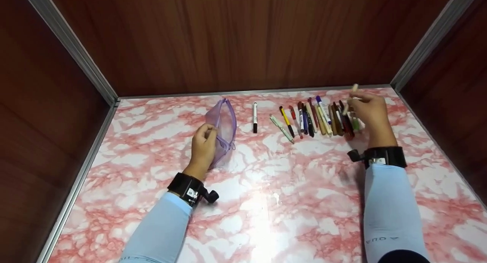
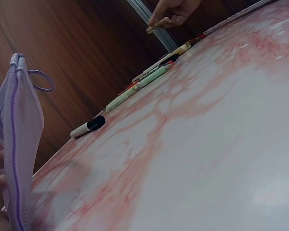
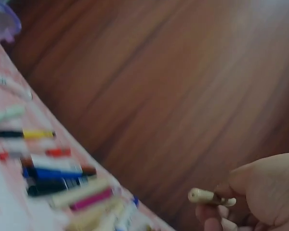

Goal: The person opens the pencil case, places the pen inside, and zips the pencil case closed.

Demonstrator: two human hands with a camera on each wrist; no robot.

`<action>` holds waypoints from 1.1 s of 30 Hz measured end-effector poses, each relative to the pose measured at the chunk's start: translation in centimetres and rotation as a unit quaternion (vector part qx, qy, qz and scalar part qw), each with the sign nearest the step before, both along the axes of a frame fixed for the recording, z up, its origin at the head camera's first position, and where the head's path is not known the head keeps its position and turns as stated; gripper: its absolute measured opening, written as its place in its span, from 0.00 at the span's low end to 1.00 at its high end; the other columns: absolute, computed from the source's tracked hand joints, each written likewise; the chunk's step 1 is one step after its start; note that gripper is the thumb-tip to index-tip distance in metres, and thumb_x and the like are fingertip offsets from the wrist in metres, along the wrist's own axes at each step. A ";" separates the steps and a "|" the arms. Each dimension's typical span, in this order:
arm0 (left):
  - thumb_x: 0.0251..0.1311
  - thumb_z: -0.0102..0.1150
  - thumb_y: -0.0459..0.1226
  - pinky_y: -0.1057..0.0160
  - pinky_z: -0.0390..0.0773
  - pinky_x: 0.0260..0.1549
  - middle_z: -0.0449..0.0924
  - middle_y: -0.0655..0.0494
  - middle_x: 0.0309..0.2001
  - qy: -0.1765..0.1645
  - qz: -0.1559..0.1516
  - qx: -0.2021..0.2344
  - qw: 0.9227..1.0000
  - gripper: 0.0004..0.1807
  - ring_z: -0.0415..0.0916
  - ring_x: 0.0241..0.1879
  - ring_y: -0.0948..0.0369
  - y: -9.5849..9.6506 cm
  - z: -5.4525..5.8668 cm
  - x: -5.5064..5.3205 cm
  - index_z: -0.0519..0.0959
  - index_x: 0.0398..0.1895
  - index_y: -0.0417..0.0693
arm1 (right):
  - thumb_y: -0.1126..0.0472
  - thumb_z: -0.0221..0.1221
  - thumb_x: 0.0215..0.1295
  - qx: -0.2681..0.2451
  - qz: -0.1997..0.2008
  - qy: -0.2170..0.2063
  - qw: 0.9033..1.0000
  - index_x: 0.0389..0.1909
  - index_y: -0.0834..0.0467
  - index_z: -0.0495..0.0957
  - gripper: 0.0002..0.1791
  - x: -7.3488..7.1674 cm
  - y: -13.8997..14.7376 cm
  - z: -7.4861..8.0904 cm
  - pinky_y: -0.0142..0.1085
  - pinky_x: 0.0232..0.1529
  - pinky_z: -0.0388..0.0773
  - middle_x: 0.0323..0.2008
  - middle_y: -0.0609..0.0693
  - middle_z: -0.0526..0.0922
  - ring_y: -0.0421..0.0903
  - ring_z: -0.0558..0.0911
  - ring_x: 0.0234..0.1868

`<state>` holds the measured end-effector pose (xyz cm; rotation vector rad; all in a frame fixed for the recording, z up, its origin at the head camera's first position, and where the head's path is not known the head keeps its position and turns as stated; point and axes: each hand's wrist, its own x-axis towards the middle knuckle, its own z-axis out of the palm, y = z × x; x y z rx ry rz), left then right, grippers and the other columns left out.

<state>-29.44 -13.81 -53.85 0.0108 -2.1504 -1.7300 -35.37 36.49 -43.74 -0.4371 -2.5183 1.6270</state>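
My left hand [image 1: 204, 143] grips one side of a purple mesh zip pouch [image 1: 227, 122], whose zipped mouth gapes toward the right. In the left wrist view the pouch [image 2: 26, 139] stands on edge with its ring pull sticking out. My right hand [image 1: 371, 109] pinches a cream-coloured pen [image 1: 355, 88] above the right end of a row of pens [image 1: 323, 118]. The right wrist view shows this pen [image 3: 202, 196] end-on between thumb and fingers, its clip pointing sideways. A green pen [image 1: 355, 124] lies under the right hand, partly covered by it.
Between pouch and row lies a white marker with a black cap [image 1: 255, 118]. A pale green pen [image 1: 282, 128] and a yellow and black pen [image 1: 287, 121] lie at the row's left end. Behind rises a wooden panel [image 1: 243, 38], with side walls left and right of the marbled table [image 1: 266, 217].
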 end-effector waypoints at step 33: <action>0.79 0.54 0.32 0.69 0.68 0.26 0.71 0.59 0.28 0.047 -0.015 0.004 0.999 0.07 0.70 0.25 0.66 0.2 0.0 0.1 0.79 0.42 0.35 | 0.66 0.70 0.75 0.016 0.323 0.098 0.941 0.61 0.62 0.89 0.17 1.1 -27.7 -0.3 0.44 0.41 0.93 0.43 0.62 0.94 0.58 0.93 0.40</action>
